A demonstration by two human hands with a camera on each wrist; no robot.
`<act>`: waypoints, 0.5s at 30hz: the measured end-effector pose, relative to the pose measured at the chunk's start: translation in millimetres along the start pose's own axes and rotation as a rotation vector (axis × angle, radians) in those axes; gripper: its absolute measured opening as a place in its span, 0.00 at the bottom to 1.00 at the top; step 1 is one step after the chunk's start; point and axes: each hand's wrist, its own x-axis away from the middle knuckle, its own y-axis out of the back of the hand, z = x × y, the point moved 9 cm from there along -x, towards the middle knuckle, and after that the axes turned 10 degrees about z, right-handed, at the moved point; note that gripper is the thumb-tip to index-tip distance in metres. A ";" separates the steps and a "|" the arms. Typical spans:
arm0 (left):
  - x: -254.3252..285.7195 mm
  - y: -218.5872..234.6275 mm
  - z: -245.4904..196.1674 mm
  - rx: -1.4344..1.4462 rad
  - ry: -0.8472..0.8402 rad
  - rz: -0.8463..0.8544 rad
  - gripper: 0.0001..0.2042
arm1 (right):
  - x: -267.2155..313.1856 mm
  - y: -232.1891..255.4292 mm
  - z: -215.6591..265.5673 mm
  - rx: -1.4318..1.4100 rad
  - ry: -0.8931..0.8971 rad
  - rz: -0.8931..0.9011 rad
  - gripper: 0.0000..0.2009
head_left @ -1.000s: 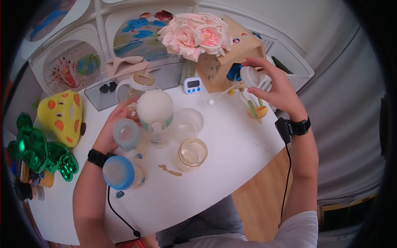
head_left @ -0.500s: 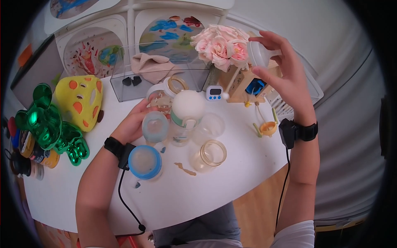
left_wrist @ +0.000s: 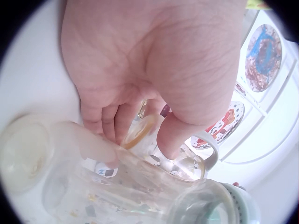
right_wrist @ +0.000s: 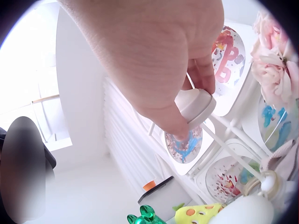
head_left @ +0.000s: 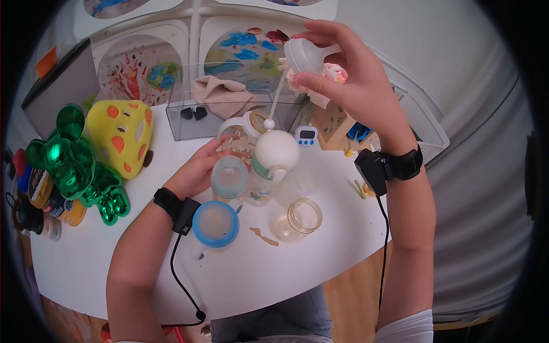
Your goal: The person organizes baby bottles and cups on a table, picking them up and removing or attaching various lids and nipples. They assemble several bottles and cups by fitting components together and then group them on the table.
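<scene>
1. One white lid point(head_left: 302, 56), straw point(head_left: 278, 98) slanting down, shows in the head and right wrist views, not the left wrist's.
2. Right hand point(head_left: 363, 86), raised toward the table's point(head_left: 343, 217) far edge, pinches it, thumb opposite fingers.
3. Left hand point(head_left: 199, 167), lower, grips the handled bottle point(head_left: 237, 143) near that edge.

White straw lid point(head_left: 304, 56) and clear drinking cup point(head_left: 237, 144), shown separated. The lid, round and pale, is tilted on its side in the right hand point(head_left: 363, 83), raised above the bench point(head_left: 343, 228); a slender whitish straw point(head_left: 279, 94) slopes down from it to a white ball point(head_left: 269, 123) at the cup's mouth. The cup (printed with small figures) is uncapped, with a yellowish rim point(head_left: 259, 119) and a white side handle point(head_left: 225, 127); the left hand point(head_left: 197, 168) touches its side.
</scene>
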 end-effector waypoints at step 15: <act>-3.5 -7.4 -4.1 -0.006 -0.039 0.097 0.35 | 20.5 -75.0 -59.1 -0.308 -0.159 0.291 0.44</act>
